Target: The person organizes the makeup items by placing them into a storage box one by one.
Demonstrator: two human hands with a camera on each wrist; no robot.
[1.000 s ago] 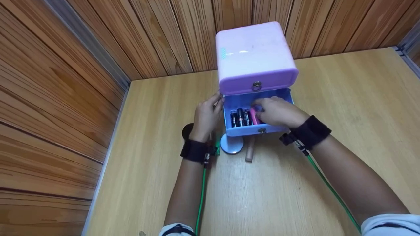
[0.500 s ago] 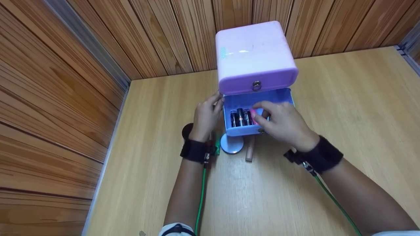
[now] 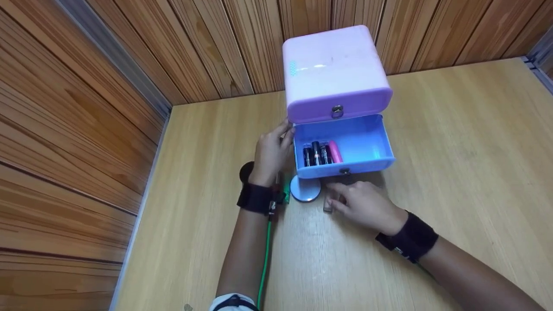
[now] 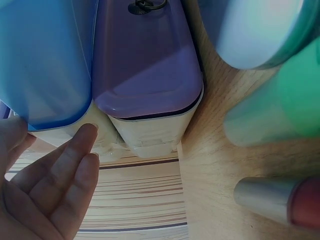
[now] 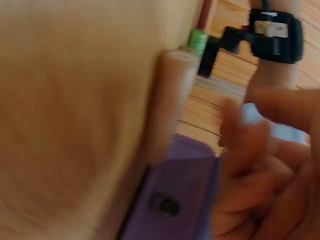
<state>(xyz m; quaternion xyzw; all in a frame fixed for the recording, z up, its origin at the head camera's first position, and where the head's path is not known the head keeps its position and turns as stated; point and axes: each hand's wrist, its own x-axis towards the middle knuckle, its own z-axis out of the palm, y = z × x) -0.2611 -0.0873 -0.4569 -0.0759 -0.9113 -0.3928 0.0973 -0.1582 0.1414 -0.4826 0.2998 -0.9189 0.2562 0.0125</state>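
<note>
Right grip (image 3: 367,208) relaxed, empty, beside beige tube (image 5: 172,95).
Left grip (image 3: 271,153), unclenched, touches box (image 3: 337,65), likely steadying it; black tubes (image 3: 316,154) left in drawer (image 3: 369,166), probably saving room.

Light wood-grain tabletop (image 3: 207,147), pale tan. Back wall (image 3: 255,43): brown wood planks upright, dark seams between. Left wall (image 3: 73,151): same plank look, seams slanting. Grey metal corner strip (image 3: 112,47) where the walls meet, running down to the tabletop's back-left corner. Pale edge strip (image 3: 140,211) along tabletop's left side. Metal frame piece (image 3: 540,71), far right. Small dark spot (image 3: 188,307), near bottom left.
</note>
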